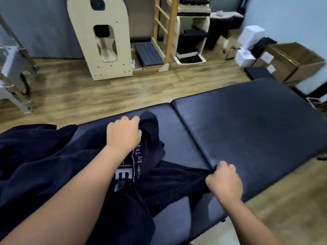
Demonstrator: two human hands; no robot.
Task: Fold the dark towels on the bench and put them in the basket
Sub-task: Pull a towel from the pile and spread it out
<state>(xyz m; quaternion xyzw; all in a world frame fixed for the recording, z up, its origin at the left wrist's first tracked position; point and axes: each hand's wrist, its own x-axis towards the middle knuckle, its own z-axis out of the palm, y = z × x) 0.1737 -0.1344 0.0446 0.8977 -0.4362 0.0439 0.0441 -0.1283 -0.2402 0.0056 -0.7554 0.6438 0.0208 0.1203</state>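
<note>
A grey metal frame (12,75) stands on the wood-pattern floor (79,92) at the far left. Nearer the camera, a heap of dark towels (26,156) lies on the left end of the black padded bench (247,124), bunched and unfolded, part of it hanging over the near edge. One dark towel (159,175) is drawn out from the heap toward the seam between the two bench pads. The left hand (123,135) rests on the far part of this towel with its fingers curled around a gathered fold, gripping the cloth against the bench. Just below that hand, pale lettering (131,172) is printed on the towel; a block letter resembling "E" is visible, and the smaller line of text running beside it is creased and cannot be read. The right hand (224,181) is at the near edge of the bench, at the pad seam, pinching a corner of the same towel between thumb and curled fingers so that the cloth runs stretched between both hands. Behind the bench, a pale wooden panel with cut-outs (106,41) stands by the wall, with a wooden ladder frame (166,29) to its right. At the far right, white boxes (249,41) and brown cardboard cartons (290,62) sit on the floor; the cartons carry white labels too blurred to read.
</note>
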